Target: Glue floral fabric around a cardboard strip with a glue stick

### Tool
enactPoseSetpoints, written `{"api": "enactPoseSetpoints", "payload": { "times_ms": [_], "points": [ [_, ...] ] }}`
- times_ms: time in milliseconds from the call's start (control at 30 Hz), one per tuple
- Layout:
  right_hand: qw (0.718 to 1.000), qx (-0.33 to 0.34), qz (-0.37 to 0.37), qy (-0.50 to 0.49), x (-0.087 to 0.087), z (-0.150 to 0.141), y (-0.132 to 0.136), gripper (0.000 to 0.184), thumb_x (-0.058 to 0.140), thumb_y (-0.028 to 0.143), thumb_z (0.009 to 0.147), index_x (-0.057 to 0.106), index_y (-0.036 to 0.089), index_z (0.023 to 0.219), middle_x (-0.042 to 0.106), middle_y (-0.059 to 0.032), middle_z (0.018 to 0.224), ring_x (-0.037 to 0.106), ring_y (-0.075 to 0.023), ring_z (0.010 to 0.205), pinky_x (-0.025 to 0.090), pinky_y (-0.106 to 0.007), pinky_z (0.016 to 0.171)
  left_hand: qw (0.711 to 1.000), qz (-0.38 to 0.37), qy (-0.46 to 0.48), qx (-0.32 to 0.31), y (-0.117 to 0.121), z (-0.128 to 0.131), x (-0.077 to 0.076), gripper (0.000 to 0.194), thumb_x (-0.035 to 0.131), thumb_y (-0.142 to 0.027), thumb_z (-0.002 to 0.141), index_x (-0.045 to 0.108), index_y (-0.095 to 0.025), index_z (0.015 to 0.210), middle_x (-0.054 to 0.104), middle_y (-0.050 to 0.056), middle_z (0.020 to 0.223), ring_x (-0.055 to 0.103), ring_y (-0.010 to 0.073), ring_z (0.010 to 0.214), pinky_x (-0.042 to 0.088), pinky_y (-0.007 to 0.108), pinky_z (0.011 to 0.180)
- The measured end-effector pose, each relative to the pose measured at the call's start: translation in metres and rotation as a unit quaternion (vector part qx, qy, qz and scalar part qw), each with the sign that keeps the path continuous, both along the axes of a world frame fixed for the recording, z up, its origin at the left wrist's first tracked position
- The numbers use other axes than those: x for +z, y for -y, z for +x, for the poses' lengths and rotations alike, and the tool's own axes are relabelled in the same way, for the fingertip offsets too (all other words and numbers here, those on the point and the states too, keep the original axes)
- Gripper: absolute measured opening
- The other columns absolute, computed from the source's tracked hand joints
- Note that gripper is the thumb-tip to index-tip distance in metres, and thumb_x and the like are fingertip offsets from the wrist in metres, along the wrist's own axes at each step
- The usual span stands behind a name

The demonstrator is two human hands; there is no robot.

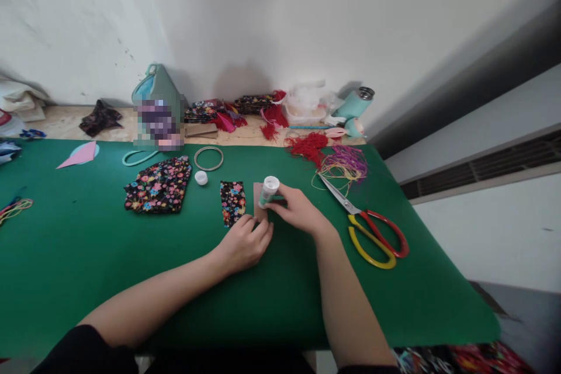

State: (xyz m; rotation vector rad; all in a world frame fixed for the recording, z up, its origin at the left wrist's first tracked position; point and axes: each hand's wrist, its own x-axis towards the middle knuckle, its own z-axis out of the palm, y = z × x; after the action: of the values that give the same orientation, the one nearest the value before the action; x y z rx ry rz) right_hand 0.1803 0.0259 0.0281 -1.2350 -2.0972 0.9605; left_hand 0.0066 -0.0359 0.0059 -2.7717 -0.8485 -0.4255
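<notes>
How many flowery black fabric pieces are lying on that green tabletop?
2 visible: a large piece to the left, near the white cap, and a small piece just beyond the left hand. Any layers underneath would be hidden.

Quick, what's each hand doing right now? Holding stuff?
Left hand: fingers bent at the brown card's near end; can't tell if it's gripping.
Right hand: closed, holding the white glue stick.

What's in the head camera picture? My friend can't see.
A person's right hand holds a white tube over a brown card; the left hand touches its near end. Flowered black fabric lies left, scissors right, on a green mat.
</notes>
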Motion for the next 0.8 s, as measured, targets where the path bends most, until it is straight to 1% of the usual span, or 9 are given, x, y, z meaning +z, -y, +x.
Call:
{"api": "enactPoseSetpoints", "payload": {
  "times_ms": [133,167,267,333,500,567,667,733,800],
  "points": [
    [0.998,-0.057,0.026,0.007,0.0013,-0.0008,0.0016,0.026,0.057,0.017,0.080,0.055,0.018,0.106,0.067,-0.0083,0.100,0.065,-0.0214,0.092,0.053,-0.036,0.081,1.000,0.001,-0.008,-0.008,0.0002,0.0000,0.0007,0.035,0.040,-0.017,0.089,0.054,-0.007,0.119,0.064,0.012,0.101,0.059,0.0203,0.083,0.044,0.036,0.079],
    [0.998,-0.050,0.026,0.007,0.0020,-0.0015,0.0019,0.026,0.057,0.017,0.080,0.056,0.018,0.105,0.067,-0.0085,0.100,0.065,-0.0214,0.091,0.053,-0.036,0.081,1.000,0.003,-0.008,-0.007,0.0002,0.0001,0.0003,0.034,0.040,-0.017,0.089,0.054,-0.007,0.118,0.064,0.013,0.100,0.059,0.0203,0.082,0.045,0.036,0.078],
    [1.000,0.012,-0.003,-0.005,0.0057,0.0002,0.0028,0.022,0.058,0.015,0.078,0.059,0.018,0.100,0.068,-0.0061,0.096,0.066,-0.0197,0.088,0.054,-0.034,0.079,1.000,0.006,-0.007,-0.002,-0.0001,0.0003,-0.0013,0.033,0.040,-0.018,0.089,0.055,-0.007,0.116,0.064,0.013,0.100,0.059,0.0201,0.080,0.045,0.036,0.077],
    [0.999,0.028,-0.020,-0.017,0.0075,0.0033,0.0031,0.019,0.058,0.015,0.077,0.061,0.019,0.096,0.069,-0.0042,0.093,0.066,-0.0190,0.086,0.054,-0.033,0.079,1.000,0.005,0.000,-0.002,-0.0004,0.0002,-0.0022,0.033,0.041,-0.019,0.089,0.056,-0.007,0.115,0.064,0.013,0.101,0.059,0.0200,0.082,0.045,0.036,0.078],
    [0.999,-0.031,0.014,-0.011,0.0058,0.0040,0.0028,0.021,0.058,0.018,0.078,0.062,0.019,0.099,0.069,-0.0059,0.095,0.066,-0.0204,0.089,0.053,-0.034,0.080,1.000,0.004,0.012,-0.002,-0.0006,0.0002,-0.0019,0.031,0.041,-0.018,0.089,0.057,-0.008,0.113,0.064,0.012,0.098,0.059,0.0204,0.083,0.045,0.036,0.078],
    [1.000,-0.016,0.012,-0.001,0.0063,0.0041,0.0029,0.022,0.058,0.017,0.078,0.062,0.019,0.100,0.069,-0.0059,0.095,0.066,-0.0203,0.088,0.053,-0.034,0.079,1.000,0.002,0.012,0.000,-0.0005,0.0002,-0.0013,0.031,0.042,-0.019,0.088,0.058,-0.008,0.112,0.064,0.011,0.096,0.059,0.0203,0.081,0.045,0.036,0.077],
    [0.999,0.031,-0.010,0.003,0.0084,0.0071,0.0037,0.018,0.058,0.015,0.077,0.063,0.020,0.094,0.070,-0.0039,0.090,0.066,-0.0200,0.086,0.053,-0.033,0.079,1.000,-0.005,0.012,-0.001,-0.0005,0.0001,-0.0011,0.031,0.042,-0.019,0.088,0.057,-0.007,0.112,0.064,0.012,0.097,0.058,0.0203,0.081,0.044,0.036,0.077],
    [1.000,0.019,-0.001,0.002,0.0079,0.0077,0.0040,0.019,0.058,0.016,0.077,0.064,0.020,0.095,0.070,-0.0043,0.092,0.066,-0.0205,0.088,0.053,-0.034,0.080,1.000,-0.010,0.015,-0.003,-0.0007,0.0000,-0.0015,0.031,0.043,-0.019,0.088,0.057,-0.007,0.113,0.064,0.013,0.098,0.058,0.0205,0.083,0.044,0.036,0.077],
    [0.999,-0.017,0.036,0.001,0.0057,0.0052,0.0039,0.025,0.057,0.016,0.078,0.062,0.020,0.102,0.068,-0.0069,0.100,0.064,-0.0213,0.094,0.052,-0.036,0.083,1.000,-0.015,0.018,-0.005,-0.0010,0.0000,-0.0020,0.031,0.043,-0.019,0.088,0.056,-0.007,0.113,0.064,0.013,0.097,0.058,0.0204,0.084,0.044,0.037,0.077]
  ]
}}
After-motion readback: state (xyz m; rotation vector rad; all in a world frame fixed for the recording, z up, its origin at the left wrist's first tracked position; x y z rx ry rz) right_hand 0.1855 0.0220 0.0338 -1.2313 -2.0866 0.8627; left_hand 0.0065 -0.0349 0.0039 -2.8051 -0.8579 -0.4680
